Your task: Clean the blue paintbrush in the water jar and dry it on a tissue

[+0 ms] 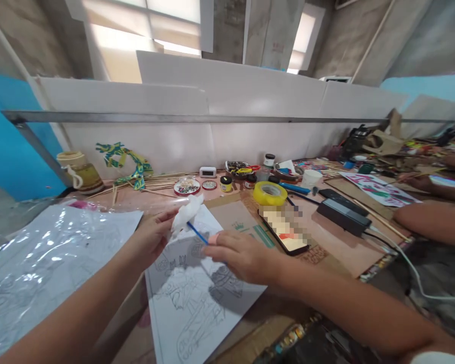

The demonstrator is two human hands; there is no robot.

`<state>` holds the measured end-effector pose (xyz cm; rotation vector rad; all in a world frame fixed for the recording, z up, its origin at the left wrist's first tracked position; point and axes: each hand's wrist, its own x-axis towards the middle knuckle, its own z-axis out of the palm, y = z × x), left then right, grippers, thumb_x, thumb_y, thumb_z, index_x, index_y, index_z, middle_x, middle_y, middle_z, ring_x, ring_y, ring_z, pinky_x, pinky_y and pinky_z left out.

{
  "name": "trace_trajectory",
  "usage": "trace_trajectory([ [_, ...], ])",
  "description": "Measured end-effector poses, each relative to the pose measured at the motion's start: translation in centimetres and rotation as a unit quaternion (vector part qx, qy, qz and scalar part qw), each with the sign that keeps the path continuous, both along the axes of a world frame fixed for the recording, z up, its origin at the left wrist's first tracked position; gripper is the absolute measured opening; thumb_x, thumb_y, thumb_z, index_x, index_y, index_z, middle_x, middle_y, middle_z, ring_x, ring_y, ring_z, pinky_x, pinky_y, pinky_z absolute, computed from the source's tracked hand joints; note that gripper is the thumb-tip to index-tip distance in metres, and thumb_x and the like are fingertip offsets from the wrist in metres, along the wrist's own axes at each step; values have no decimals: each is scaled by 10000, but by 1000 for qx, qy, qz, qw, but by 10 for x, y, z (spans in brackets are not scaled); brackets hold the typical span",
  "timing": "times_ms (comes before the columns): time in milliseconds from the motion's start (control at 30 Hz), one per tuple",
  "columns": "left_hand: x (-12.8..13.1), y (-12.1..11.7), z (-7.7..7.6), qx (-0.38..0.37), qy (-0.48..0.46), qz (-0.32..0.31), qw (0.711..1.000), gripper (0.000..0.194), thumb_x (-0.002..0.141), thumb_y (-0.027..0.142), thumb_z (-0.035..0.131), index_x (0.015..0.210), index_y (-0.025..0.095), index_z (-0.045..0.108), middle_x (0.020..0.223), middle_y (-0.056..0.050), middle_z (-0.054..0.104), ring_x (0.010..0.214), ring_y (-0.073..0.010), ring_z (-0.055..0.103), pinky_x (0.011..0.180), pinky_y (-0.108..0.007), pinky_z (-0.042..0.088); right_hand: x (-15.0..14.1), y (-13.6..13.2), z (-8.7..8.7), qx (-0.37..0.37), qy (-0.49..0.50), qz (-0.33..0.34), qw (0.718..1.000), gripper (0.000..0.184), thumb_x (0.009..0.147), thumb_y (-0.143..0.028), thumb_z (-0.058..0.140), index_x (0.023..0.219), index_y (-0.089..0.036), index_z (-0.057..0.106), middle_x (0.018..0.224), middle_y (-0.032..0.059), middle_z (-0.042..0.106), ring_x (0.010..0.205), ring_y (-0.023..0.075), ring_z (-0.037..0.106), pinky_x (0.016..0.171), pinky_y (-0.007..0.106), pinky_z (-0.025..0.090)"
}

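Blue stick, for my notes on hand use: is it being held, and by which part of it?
The right hand holds the blue stick partway along its shaft, back from the end at the white tissue.

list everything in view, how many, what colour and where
tissue: one, white, in left hand
stick: one, blue, in right hand
drawing: one, grey on white, below the hands
plastic-covered paper: white, left
phone: one, black edge, right of drawing
tape roll: one, yellow, behind phone
adapter: one, black, right of phone
jug: one, yellowish-brown, back left
clock: one, white, back middle
painted sheet: one, multicoloured, right
small pots and thin sticks: several, mixed, back
co-worker's arm: right edge
left hand, right hand: two, over drawing
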<state>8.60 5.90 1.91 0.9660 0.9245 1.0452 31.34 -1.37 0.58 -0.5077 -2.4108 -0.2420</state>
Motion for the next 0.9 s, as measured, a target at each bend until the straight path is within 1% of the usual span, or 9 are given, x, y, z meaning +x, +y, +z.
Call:
trace_trajectory([
  [67,-3,-1,-7,7,13,-5,1000,529,535,224,883,1030,184,699,882,-39,753,653,-142,666,548,-193,507,7,-9,-5,-1,-48,-45,998,411,930,-84,480,1334,-156,501,1149,128,665,1095,202,605,957,351,510],
  [133,-5,0,-11,2,22,10,1000,530,523,262,891,1010,176,701,860,-49,754,646,-148,668,545,-197,502,27,-9,-10,-19,-61,-184,981,576,889,-173,589,1437,-193,414,1290,157,604,1193,273,561,1014,467,469],
  [233,-10,3,-11,-5,31,21,999,548,499,308,903,992,177,703,793,-36,747,598,-144,650,509,-195,478,75,5,-14,-62,-64,-463,882,882,755,-325,762,1503,-159,325,1497,251,398,1383,437,354,1094,682,255],
  [300,-13,6,-9,-11,31,21,999,568,475,331,915,983,187,703,759,-16,740,580,-135,638,499,-188,467,106,15,-15,-150,-83,-570,803,1003,724,-453,768,1526,-113,270,1526,297,329,1383,485,338,1065,725,241],
  [400,-15,6,-5,-12,32,11,999,581,471,359,920,984,188,706,763,-14,739,579,-130,631,503,-185,462,136,15,-17,-247,-87,-586,767,1024,771,-576,655,1550,-102,190,1536,292,314,1372,447,390,1024,627,391],
  [533,-13,3,-3,5,42,2,999,584,487,359,905,1008,178,713,816,-32,751,594,-138,638,510,-193,458,167,-8,-22,-238,-92,-585,770,955,793,-522,620,1544,-97,210,1430,271,470,1236,406,551,985,497,469],
  [700,-14,2,-3,22,34,8,999,613,538,334,883,1093,164,688,859,-35,750,639,-126,649,546,-184,470,215,-31,-21,-219,-89,-639,732,954,767,-524,646,1523,-82,267,1362,277,524,1170,437,582,933,539,486],
  [800,-12,0,-3,26,13,3,1000,619,597,306,854,1170,165,666,893,-45,755,684,-133,668,573,-186,485,189,-31,-14,-148,-40,-589,794,883,808,-506,633,1523,-121,286,1419,255,484,1212,427,554,992,550,454],
  [900,-4,-8,-3,11,-15,-28,999,560,649,287,826,1180,188,679,909,-53,764,716,-151,686,573,-191,492,111,-26,-7,-176,3,-380,908,809,847,-453,649,1528,-249,264,1282,148,619,1058,319,656,890,469,541],
])
